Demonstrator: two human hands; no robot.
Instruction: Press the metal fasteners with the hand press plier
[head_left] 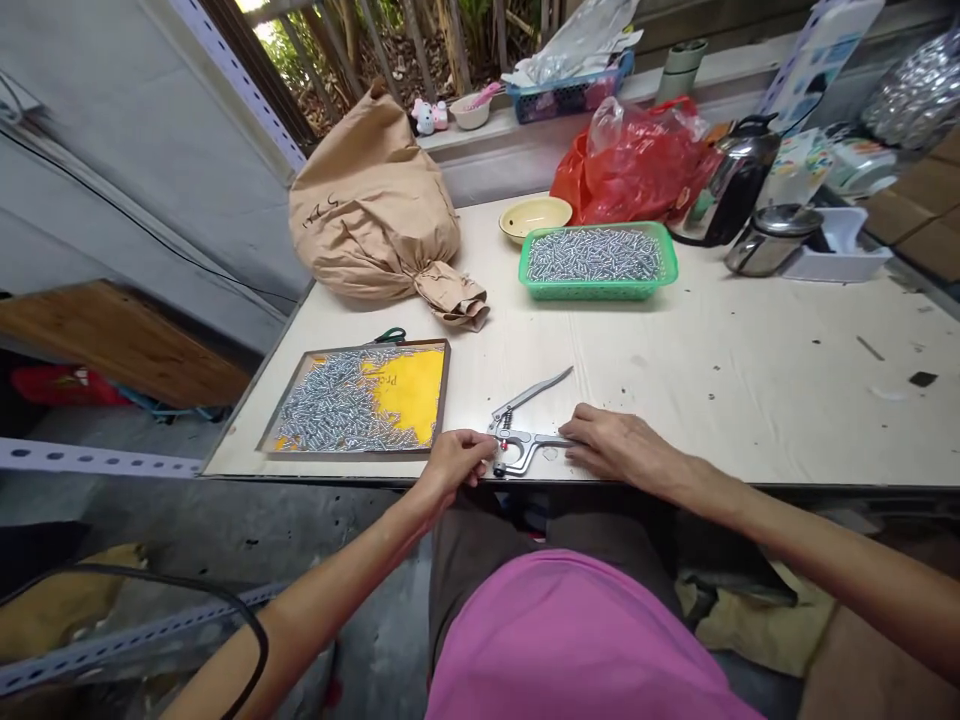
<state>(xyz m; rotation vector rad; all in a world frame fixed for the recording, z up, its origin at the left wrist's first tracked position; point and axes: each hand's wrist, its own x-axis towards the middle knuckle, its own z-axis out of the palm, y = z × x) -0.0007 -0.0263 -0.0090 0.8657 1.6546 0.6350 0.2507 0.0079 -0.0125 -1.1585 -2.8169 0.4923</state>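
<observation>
- Metal pliers (536, 441), one pair: at the front edge of the pale table (750, 390), between the person's two hands; handles standing wide apart, coil spring near the head.
- Left hand (456, 462): thumb and forefinger brought together at the pliers' head; whether they pinch a small piece I cannot tell.
- Right hand (611, 443): fingers closed about the end of the lower handle, thumb on the near side.
- Shallow tray (447, 395), yellow-bottomed: just beyond the left hand, small silvery pieces (330, 400) heaped mostly toward its left side.
- Scissors (390, 336), dark-handled: at the tray's far edge, partly hidden.
- Green basket (592, 291): farther back, filled with similar silvery pieces.
- Brown sack (375, 200), neck twisted: at the back left.
- Cream bowl (534, 216): just behind the basket.
- Red plastic bag (630, 180): beside the bowl.
- Black-and-steel jug (739, 180), steel canister (769, 240), white bin (844, 262): grouped at the back right.
</observation>
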